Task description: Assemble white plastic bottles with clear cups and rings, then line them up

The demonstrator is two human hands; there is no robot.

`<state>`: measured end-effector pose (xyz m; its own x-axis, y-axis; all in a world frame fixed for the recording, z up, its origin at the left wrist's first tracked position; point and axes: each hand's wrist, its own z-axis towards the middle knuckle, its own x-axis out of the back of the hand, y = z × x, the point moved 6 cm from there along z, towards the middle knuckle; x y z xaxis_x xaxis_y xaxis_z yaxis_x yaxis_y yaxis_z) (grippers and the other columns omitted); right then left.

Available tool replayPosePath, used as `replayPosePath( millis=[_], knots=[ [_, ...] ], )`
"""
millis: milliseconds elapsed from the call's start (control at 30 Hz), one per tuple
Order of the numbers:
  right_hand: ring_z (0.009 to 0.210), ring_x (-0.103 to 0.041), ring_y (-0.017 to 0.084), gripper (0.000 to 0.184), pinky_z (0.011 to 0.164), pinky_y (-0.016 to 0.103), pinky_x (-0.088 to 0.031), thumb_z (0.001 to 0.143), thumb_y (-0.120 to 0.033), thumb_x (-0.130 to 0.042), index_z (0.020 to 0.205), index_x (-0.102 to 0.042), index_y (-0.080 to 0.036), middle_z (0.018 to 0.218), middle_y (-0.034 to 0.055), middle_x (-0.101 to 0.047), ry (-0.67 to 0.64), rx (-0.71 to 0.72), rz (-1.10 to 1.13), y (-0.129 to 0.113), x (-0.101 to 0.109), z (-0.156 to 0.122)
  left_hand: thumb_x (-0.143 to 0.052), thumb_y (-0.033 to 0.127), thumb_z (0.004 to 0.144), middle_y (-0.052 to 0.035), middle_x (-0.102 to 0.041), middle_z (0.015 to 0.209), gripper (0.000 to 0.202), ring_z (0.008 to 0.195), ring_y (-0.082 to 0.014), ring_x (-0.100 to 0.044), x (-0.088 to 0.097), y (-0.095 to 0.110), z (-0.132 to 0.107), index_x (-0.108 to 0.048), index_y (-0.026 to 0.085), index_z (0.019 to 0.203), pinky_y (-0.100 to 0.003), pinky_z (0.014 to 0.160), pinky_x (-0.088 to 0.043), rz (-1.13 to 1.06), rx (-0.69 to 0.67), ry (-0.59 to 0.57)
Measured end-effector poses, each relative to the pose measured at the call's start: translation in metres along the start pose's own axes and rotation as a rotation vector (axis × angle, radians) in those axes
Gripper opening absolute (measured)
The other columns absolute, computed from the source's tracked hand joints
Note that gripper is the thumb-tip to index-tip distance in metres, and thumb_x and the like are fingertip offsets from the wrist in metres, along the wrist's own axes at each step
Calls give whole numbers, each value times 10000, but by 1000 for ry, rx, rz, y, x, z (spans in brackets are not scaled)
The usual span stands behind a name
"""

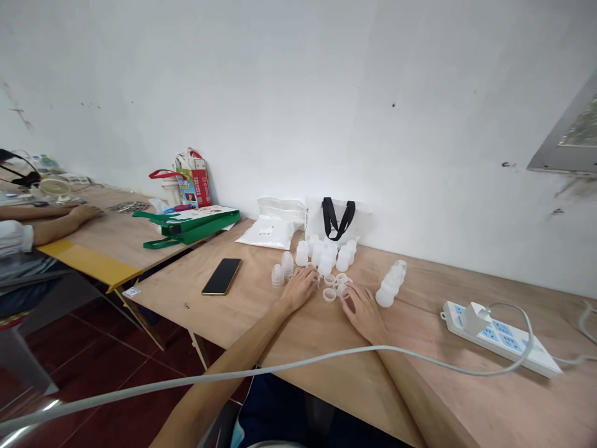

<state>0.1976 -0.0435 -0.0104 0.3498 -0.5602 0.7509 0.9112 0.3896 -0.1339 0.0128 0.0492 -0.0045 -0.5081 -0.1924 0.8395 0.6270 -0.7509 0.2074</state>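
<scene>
My left hand (302, 287) rests on the wooden table with its fingers stretched out over some pale plastic pieces, partly hidden beneath them. My right hand (365, 311) curves its thumb and fingers around a translucent ring (344, 291). Between the hands lie several loose rings (329, 295). Just beyond them stands a group of small frosted plastic bottles (325, 264). Left of my left hand are stacked clear domed caps (278, 275). To the right of my right hand, a row of bottles with clear caps (388, 290) stands close by.
A phone (222, 276) lies at left. White plastic packets (271, 231) and a black-handled white bag (338, 218) sit against the wall. A power strip (501, 336) is at right, its cable (298, 359) crossing before my arms. A co-worker's hand (84, 213) rests at another table with a green bag (196, 227).
</scene>
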Motion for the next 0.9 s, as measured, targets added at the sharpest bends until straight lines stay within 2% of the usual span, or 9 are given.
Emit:
replayPosePath(
  millis=[133,267,333,433,533,633,733,800,900],
  knots=[
    [1221,-619,285,174,1036,471,-450,1016,-282,-465,979,-629,-237,1282,111,-697,7,-4,11,-1,0,-1,-459,248,1059,-90,-602,1379,157,1239,-254,-559,6,2,-5,-607,203,1083,-417,1030,-422,66,36,57],
    [1211,-622,285,180,1034,472,-449,1013,-277,-458,972,-630,-241,1268,110,-699,2,6,22,-2,0,-1,-443,265,1068,-82,-663,1247,170,1182,-259,-579,10,6,-7,-599,198,1080,-411,992,-428,73,52,61],
    [1213,-620,285,171,1031,470,-448,1010,-268,-461,966,-623,-240,1270,108,-697,2,2,29,-3,0,-1,-410,258,1078,-70,-684,1175,184,1126,-250,-598,12,3,-7,-585,200,1094,-401,971,-435,35,89,76],
    [1215,-613,285,148,1030,468,-442,1008,-264,-468,966,-607,-236,1274,110,-688,11,-16,45,-2,1,-1,-365,253,1088,-69,-693,1170,208,1101,-240,-609,16,-2,-7,-565,203,1112,-396,961,-446,-54,146,129],
    [1212,-601,280,115,1037,458,-431,1005,-265,-479,962,-582,-237,1237,102,-689,3,-5,83,-4,3,-2,-368,264,1087,-76,-682,1227,196,1145,-234,-602,24,3,-10,-552,207,1117,-395,994,-452,-140,110,173],
    [1124,-610,272,90,1002,440,-436,990,-263,-501,914,-544,-243,1081,76,-695,-12,25,108,-10,4,-2,-364,271,1085,-78,-663,1280,185,1181,-229,-593,30,23,-18,-540,216,1102,-398,1021,-451,-190,-11,124],
    [914,-601,244,135,912,414,-446,984,-275,-503,853,-505,-246,882,42,-641,-31,38,81,-15,5,-2,-376,241,1062,-78,-685,1185,162,1073,-238,-616,28,42,-28,-536,213,1064,-408,974,-455,-163,-114,16],
    [840,-574,230,168,881,404,-440,985,-295,-504,825,-486,-249,822,27,-605,-47,45,54,-18,6,-2,-428,221,1024,-69,-689,1100,107,1002,-238,-613,25,48,-32,-535,210,1024,-404,945,-450,-136,-149,-39],
    [817,-570,224,179,871,398,-433,981,-317,-517,819,-479,-252,796,14,-594,-92,38,51,-20,5,-2,-497,221,981,-53,-681,1066,37,998,-231,-600,20,47,-32,-530,208,970,-393,934,-430,-123,-138,-84]
  ],
)
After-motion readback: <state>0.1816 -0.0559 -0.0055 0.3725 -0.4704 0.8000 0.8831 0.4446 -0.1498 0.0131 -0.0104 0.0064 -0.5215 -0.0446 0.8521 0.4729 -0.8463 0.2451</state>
